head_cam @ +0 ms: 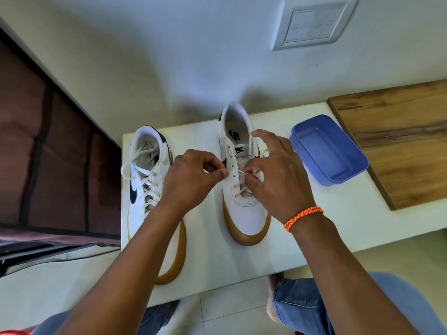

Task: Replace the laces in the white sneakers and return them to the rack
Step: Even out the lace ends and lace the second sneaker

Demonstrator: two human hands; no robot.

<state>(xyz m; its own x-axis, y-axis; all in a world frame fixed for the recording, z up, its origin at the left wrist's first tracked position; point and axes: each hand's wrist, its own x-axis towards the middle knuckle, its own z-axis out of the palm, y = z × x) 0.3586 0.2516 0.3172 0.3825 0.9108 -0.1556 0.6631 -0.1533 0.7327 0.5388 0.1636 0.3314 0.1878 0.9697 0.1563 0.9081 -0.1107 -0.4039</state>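
Right-hand white leather sneaker with gum sole (244, 209) stood on white surface (326, 213), partly laced, upper eyelets bare. Left hand (193, 175) pinched shoe's eyelet edge; right hand (273, 180) pinched thin white lace (242, 172) at mid-eyelets, index finger raised. Risks judged: lace tip slipping from grip, skipped eyelet, uneven ends. Left-hand white sneaker, already laced (147, 180), stood beside; blue plastic tub (329, 151) near enough to knock.
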